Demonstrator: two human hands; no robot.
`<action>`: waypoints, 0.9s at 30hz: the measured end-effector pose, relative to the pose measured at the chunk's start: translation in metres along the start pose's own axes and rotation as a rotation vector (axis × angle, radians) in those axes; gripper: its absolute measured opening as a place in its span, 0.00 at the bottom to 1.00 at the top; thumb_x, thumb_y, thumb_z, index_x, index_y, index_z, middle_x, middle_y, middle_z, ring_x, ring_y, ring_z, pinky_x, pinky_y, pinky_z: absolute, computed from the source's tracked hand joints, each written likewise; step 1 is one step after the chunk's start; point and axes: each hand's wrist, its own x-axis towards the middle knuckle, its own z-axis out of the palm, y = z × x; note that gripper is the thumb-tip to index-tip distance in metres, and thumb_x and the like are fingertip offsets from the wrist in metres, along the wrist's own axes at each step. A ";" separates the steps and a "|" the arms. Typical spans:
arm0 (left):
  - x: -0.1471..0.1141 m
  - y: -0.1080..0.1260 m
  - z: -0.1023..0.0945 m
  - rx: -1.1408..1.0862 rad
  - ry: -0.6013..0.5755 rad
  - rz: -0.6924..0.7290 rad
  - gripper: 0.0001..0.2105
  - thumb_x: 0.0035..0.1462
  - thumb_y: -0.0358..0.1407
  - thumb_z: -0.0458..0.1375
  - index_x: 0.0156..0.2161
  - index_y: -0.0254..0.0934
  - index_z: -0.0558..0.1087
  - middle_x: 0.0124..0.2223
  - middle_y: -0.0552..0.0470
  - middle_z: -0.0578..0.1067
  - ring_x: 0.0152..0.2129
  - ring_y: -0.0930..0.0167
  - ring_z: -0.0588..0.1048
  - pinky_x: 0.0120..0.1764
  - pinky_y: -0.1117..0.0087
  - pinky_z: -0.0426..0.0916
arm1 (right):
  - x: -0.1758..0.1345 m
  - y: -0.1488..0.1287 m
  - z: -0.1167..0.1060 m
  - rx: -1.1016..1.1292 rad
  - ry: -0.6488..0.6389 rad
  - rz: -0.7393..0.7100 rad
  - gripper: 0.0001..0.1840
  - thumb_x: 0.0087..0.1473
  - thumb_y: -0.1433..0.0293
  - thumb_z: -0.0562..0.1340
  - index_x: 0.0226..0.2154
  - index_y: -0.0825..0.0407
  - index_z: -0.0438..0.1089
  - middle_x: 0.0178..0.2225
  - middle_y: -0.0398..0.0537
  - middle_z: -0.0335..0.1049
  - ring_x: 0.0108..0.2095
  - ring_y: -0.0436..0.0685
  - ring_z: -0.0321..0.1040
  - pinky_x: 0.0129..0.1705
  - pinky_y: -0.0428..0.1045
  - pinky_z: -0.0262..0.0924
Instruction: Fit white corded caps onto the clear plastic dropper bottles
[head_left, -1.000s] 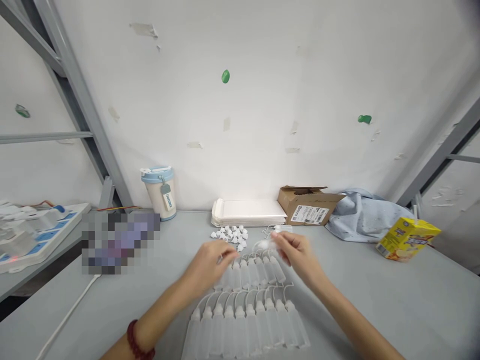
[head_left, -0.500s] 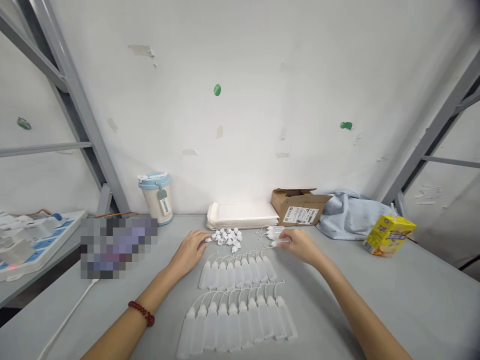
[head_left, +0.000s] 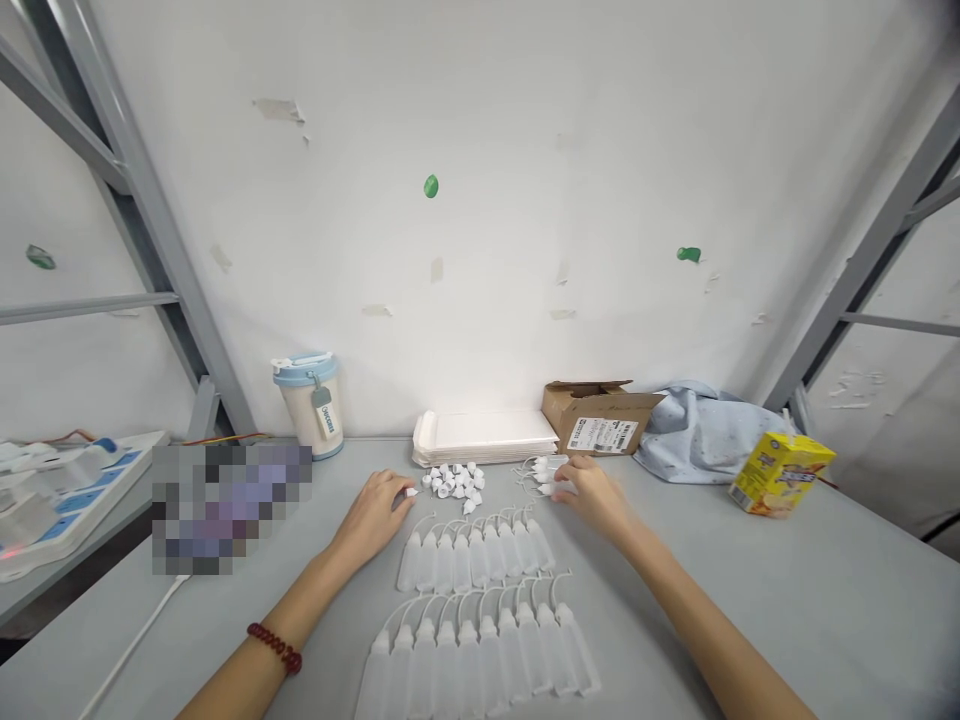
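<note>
Left hand (head_left: 379,512) at eleven o'clock is pinching a cap (head_left: 410,492), right hand (head_left: 592,492) at one, grip unclear, is resting beside small bottles (head_left: 543,477), and bottle rows (head_left: 489,660) at six are lying aligned, likely for easy reach.

slim translucent bottles (head_left: 491,663) lie in two rows, more beyond at right; white caps (head_left: 456,482) lie heaped behind the rows.

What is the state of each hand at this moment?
Left hand: closed, pinching a white cap.
Right hand: at the capped bottles; cannot tell whether it grips one.
</note>
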 end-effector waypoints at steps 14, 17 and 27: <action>-0.004 0.018 -0.009 -0.191 -0.047 -0.171 0.08 0.43 0.35 0.55 0.31 0.36 0.73 0.28 0.52 0.72 0.28 0.65 0.71 0.33 0.67 0.63 | -0.025 -0.026 -0.005 0.290 -0.424 -0.016 0.17 0.42 0.69 0.57 0.11 0.51 0.49 0.12 0.36 0.46 0.15 0.45 0.41 0.17 0.45 0.35; -0.004 0.024 -0.010 -0.297 -0.050 -0.229 0.10 0.42 0.37 0.57 0.31 0.35 0.72 0.26 0.53 0.72 0.26 0.67 0.72 0.32 0.68 0.65 | -0.022 -0.021 -0.001 0.302 -0.386 0.004 0.17 0.39 0.71 0.58 0.10 0.51 0.48 0.11 0.35 0.44 0.15 0.44 0.39 0.17 0.45 0.34; -0.017 0.076 -0.010 -1.114 -0.125 -0.380 0.12 0.42 0.36 0.64 0.33 0.34 0.69 0.34 0.49 0.76 0.34 0.68 0.74 0.40 0.69 0.65 | -0.030 -0.066 -0.009 0.730 -0.247 -0.090 0.14 0.54 0.59 0.53 0.24 0.52 0.59 0.22 0.39 0.59 0.20 0.48 0.62 0.24 0.43 0.53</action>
